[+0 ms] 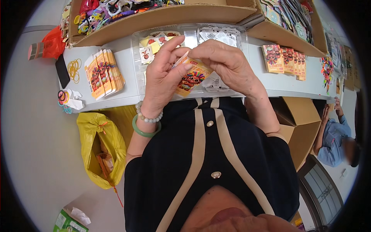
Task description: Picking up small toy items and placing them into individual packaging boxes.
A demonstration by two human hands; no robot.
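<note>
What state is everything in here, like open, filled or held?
Orange packet: held, tilted; sealed or not, unclear
Left hand: holding it
Right hand: fingertips at its upper edge
Left-side packets: fanned, overlapping
Right-side packets: overlapping in a row
Clear tray: loaded
Yellow bag: open, things inside
Upper-left cardboard box: open, filled
Upper-right cardboard box: open, filled

So I'm wearing a black fabric top [255, 174] with two long tan stripes [198, 145] down the front, plus round pearly buttons [216, 175] between them. Left wrist [152, 107] has a string of pale round beads [150, 119] and a smooth jade-green bangle [143, 133], stacked together.
</note>
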